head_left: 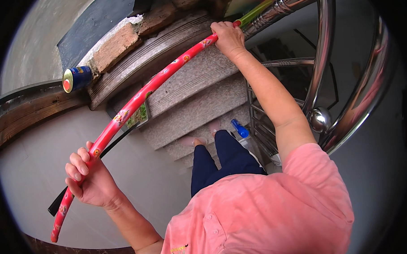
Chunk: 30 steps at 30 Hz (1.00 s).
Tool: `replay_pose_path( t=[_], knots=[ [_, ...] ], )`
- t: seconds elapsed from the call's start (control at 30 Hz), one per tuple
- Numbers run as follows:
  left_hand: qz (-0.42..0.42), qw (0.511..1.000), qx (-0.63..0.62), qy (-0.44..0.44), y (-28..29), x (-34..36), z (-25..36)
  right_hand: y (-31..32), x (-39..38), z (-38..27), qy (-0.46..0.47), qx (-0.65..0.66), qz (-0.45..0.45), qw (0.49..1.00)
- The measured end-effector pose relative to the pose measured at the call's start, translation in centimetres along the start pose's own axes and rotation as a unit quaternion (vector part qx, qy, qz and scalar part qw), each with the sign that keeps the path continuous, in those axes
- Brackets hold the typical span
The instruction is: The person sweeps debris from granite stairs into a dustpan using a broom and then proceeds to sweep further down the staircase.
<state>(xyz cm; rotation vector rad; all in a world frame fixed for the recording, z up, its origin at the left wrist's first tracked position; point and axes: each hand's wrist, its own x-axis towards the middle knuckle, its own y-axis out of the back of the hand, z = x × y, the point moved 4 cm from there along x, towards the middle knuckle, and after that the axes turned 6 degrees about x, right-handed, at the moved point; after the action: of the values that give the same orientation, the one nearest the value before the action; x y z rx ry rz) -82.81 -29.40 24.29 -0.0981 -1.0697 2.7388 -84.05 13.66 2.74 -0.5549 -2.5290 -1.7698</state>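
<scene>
A long red pole [142,95] with a flower pattern slants across the view and looks curved through the lens. My right hand [229,38] is closed around its upper part, by the metal railing. Lower down, my left hand [92,178] has its fingers curled round the pole near its bottom end. Past my right hand a yellow-green piece [258,11] continues in line with the pole; what sits at that far end cannot be made out. A thin black rod [116,141] passes behind the pole, its thick end beside my left hand.
Stone steps [198,111] lie under my feet. A shiny metal railing [320,55] with a ball [320,119] runs along the right. A blue can [77,79] rests on the upper left ledge near broken bricks [117,45]. A blue bottle [240,128] is by my feet.
</scene>
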Motion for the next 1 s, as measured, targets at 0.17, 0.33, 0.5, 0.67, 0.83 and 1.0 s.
replay_pose_path(
  t=[0.17, 0.33, 0.5, 0.67, 0.83, 1.0],
  knots=[
    [-0.082, 0.979, 0.183, 0.030, -1.6, -1.6, -5.8, -3.3, -1.5, 6.2, -0.026, 0.009, 0.093, 0.995],
    [-0.133, 0.941, 0.310, 0.017, -2.4, -2.9, -7.2, -8.7, -3.4, 7.1, -0.050, 0.090, 0.060, 0.993],
    [-0.142, 0.920, 0.365, -0.025, -3.7, -4.9, -5.3, -11.9, -5.0, 4.0, -0.052, 0.184, 0.092, 0.977],
    [-0.090, 0.895, 0.434, -0.052, -3.8, -7.2, -0.6, -14.5, -5.7, -3.6, -0.039, 0.228, 0.016, 0.973],
    [-0.131, 0.859, 0.494, -0.039, -4.8, -9.3, 3.7, -19.4, -9.1, -11.1, 0.004, 0.271, -0.057, 0.961],
    [-0.121, 0.866, 0.476, -0.095, -6.7, -11.7, 8.8, -14.8, -8.9, -16.3, -0.010, 0.330, -0.004, 0.944]
  ],
)
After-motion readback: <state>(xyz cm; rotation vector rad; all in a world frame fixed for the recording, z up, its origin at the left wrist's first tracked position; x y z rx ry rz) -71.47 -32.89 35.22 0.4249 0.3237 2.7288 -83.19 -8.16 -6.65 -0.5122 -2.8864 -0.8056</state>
